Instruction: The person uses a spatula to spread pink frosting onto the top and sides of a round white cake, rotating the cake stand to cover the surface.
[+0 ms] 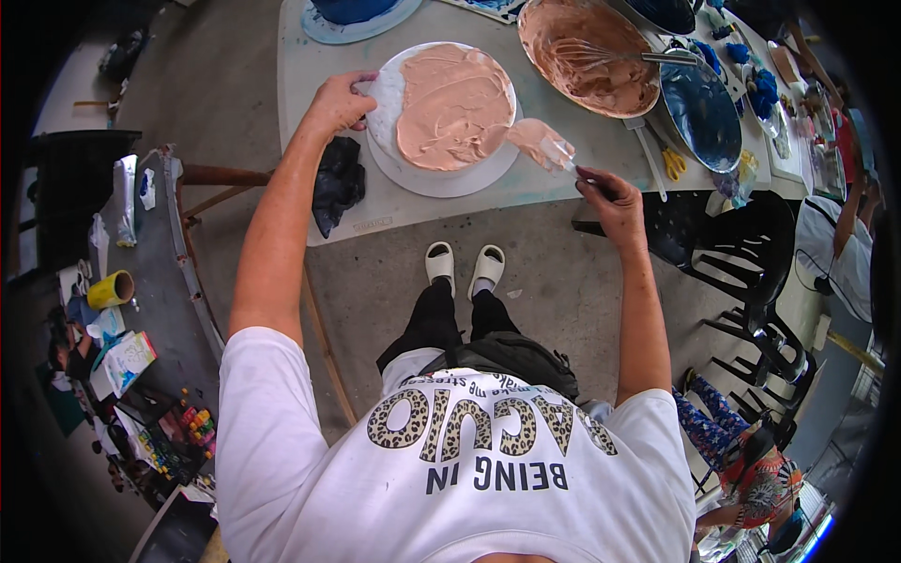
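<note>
The left hand (pixel 336 101) is closed on the rim of the white turntable (pixel 441 178), and on it stands the round cake (pixel 455 105), covered on top with pale pink-brown frosting. The right hand (pixel 615 202) grips the handle of a spatula (pixel 542 143); its blade, loaded with frosting, is just beside the right side of the cake.

In my judgement, the risk is that the loaded blade drops frosting on the desk (pixel 300 66), because the lump hangs over the bare surface. If the turntable turns too fast, the blade could also dig into the side and leave it uneven.

The desk is light grey, and the cake stands near its front edge. A black cloth (pixel 338 183) lies beside the turntable, and a metal bowl (pixel 587 56) with brown frosting and a whisk stands behind it, next to a second bowl, probably with blue content. The floor is grey concrete, with black chairs (pixel 751 272) at the right.
</note>
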Action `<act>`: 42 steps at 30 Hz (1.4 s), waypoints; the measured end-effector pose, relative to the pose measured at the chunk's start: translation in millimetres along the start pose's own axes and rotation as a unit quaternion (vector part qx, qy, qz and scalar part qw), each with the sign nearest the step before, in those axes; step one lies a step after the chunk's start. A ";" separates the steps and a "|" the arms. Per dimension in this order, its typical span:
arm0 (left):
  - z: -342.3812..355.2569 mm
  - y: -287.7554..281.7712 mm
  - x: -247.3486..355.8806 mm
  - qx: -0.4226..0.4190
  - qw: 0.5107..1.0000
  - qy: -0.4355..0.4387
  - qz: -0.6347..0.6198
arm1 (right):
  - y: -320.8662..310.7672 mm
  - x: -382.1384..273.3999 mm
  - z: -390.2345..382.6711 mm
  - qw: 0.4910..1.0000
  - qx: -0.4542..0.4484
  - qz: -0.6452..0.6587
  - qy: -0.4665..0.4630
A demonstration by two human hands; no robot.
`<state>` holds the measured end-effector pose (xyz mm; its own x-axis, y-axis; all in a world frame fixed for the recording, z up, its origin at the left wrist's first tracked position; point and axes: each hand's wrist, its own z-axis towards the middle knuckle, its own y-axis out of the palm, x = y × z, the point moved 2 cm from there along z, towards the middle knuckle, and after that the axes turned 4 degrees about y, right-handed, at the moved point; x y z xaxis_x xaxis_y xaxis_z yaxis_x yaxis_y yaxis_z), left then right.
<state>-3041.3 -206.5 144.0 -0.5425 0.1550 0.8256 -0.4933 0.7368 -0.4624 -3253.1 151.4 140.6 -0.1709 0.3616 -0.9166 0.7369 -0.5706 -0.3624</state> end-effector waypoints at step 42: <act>8.7 -4.4 5.2 -0.018 0.998 -0.001 0.058 | 28.7 -27.4 74.0 0.998 -0.041 0.014 -0.033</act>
<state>-3047.8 -214.7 147.6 -0.5950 0.2394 0.7672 -0.4032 0.7369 -0.5426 -3275.7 70.7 142.8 -0.1907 0.2949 -0.9363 0.7931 -0.5157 -0.3240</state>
